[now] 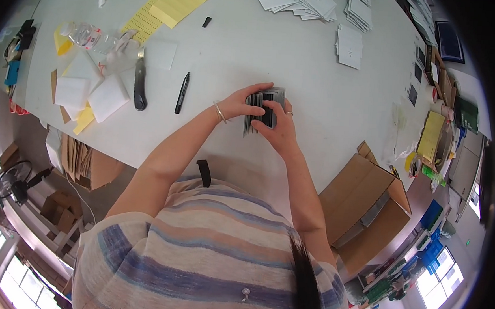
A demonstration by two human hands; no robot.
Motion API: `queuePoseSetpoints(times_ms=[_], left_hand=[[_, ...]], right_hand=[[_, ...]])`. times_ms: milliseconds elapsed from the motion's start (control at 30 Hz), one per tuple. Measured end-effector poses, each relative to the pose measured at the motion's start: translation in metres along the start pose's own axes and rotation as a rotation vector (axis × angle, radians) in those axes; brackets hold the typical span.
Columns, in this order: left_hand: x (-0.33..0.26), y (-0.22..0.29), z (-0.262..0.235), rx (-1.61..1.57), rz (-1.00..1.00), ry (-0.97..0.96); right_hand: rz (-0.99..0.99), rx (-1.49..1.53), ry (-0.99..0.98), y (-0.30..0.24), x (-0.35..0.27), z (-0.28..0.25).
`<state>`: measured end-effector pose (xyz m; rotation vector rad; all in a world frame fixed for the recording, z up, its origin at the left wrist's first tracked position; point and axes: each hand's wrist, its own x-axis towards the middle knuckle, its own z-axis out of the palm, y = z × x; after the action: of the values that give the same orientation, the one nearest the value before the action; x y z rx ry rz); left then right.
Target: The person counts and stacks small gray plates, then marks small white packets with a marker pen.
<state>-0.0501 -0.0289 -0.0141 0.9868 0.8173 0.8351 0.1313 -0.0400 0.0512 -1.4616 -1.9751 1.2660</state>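
- Card stack (268,117): between the fingers, left hand (240,104) clasping one side, right hand (283,132) curled around the other.
- Squaring or sorting seems likely; the next move calls for even pressure.
- Right and bodyward of the fingers: open cardboard box (350,192), something grey (375,209) inside.
- Left of them: clear bottle (90,36), contents unclear.

Bright paned windows (435,288) flank a white worktable (329,114), a laden rack (393,271) standing off its right side.
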Motion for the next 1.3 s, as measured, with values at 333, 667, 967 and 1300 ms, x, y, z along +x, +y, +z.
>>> queuePoseSetpoints(times_ms=[333, 667, 967, 1300], left_hand=[[-0.001, 0.000, -0.002, -0.022, 0.006, -0.008], [0.003, 0.011, 0.000, 0.063, 0.023, -0.017], [0.011, 0.020, 0.001, 0.244, 0.108, -0.038], [0.010, 0.017, 0.003, 0.242, 0.099, -0.043]], right_hand=[[-0.020, -0.016, -0.025, 0.003, 0.001, -0.002], [-0.175, -0.036, -0.018, 0.008, 0.001, 0.000], [0.009, -0.220, 0.219, 0.072, 0.076, -0.083], [-0.090, -0.836, 0.678, 0.143, 0.150, -0.140]])
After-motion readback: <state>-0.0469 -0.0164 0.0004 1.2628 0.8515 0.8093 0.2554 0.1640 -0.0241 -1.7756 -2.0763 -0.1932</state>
